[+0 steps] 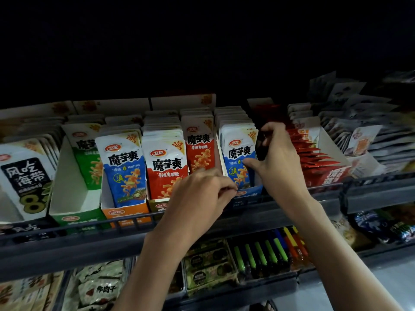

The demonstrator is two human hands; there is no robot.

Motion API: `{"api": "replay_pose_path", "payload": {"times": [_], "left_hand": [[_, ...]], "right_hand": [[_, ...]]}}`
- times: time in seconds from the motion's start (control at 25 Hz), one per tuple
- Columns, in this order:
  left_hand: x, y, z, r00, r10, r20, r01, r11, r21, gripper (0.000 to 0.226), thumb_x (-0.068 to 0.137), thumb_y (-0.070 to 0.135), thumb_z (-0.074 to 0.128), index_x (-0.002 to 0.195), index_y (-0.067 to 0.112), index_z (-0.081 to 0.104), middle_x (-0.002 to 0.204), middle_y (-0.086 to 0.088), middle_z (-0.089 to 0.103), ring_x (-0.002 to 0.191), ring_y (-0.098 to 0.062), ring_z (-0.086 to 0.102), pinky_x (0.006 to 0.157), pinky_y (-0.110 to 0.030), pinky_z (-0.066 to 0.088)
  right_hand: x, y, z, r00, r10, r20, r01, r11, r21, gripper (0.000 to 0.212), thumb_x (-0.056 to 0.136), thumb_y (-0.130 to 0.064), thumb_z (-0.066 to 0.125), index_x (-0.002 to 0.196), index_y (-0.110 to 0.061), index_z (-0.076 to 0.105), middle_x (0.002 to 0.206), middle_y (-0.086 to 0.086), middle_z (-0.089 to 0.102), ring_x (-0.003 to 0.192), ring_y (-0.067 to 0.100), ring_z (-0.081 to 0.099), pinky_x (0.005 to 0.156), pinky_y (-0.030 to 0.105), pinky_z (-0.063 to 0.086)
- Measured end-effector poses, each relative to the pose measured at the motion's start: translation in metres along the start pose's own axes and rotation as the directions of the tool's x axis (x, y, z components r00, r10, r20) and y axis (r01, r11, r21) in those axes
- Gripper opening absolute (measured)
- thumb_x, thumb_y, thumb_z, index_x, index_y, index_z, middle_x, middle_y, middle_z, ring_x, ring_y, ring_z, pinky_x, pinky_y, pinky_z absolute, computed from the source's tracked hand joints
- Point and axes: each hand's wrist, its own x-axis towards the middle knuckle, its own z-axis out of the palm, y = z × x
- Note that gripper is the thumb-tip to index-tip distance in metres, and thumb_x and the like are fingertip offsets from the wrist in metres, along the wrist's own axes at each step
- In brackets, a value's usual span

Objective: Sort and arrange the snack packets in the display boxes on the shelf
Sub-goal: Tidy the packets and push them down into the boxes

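My right hand point(278, 158) is clasping the blue packets point(239, 158), my left hand point(202, 194) is curling at their box point(248, 193), grip unclear, and I'm risking tipping it forward between them.

**Access to the shelf.** The front half of the green display box point(74, 189) is open room. The orange display box point(125, 213) beside it is packed to its front lip. The shelf rail point(67, 248) bars low entry. Above the packet tops point(161, 131) lies open dark space.
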Motion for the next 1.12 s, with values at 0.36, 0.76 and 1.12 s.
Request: {"api": "replay_pose_path", "payload": {"times": [0.36, 0.76, 1.12], "left_hand": [[-0.002, 0.001, -0.002, 0.999, 0.001, 0.038, -0.001, 1.000, 0.006, 0.022, 0.093, 0.046, 0.054, 0.108, 0.038, 0.067, 0.103, 0.016, 0.061, 0.097, -0.010, 0.051, 0.080, -0.041, 0.049], [-0.010, -0.002, -0.023, 1.000, -0.013, -0.006, 0.011, 0.984, -0.176, 0.019, 0.092, 0.038, 0.060, 0.107, 0.033, 0.070, 0.102, 0.016, 0.061, 0.093, -0.002, 0.055, 0.080, -0.027, 0.049], [-0.050, -0.049, -0.096, 0.795, -0.482, -0.367, 0.163, 0.753, -0.637, 0.016, 0.094, 0.024, 0.059, 0.087, 0.027, 0.072, 0.075, 0.018, 0.066, 0.070, 0.001, 0.057, 0.064, -0.015, 0.042]], "right_hand": [[-0.011, -0.017, 0.007, 0.950, -0.122, 0.286, 0.211, 0.929, -0.304, 0.071, 0.072, -0.020, 0.084, 0.124, -0.030, 0.037, 0.114, -0.002, 0.042, 0.082, 0.019, 0.059, 0.062, 0.033, 0.048], [-0.009, -0.027, 0.007, 0.980, -0.165, 0.110, 0.183, 0.966, -0.182, 0.039, 0.082, -0.014, 0.076, 0.110, -0.022, 0.050, 0.112, 0.000, 0.052, 0.085, 0.023, 0.060, 0.070, 0.043, 0.052], [-0.022, -0.104, 0.025, 0.910, -0.414, -0.017, 0.411, 0.895, 0.172, 0.006, 0.095, -0.017, 0.062, 0.099, -0.020, 0.065, 0.092, -0.009, 0.060, 0.079, 0.004, 0.054, 0.064, 0.022, 0.045]]}}
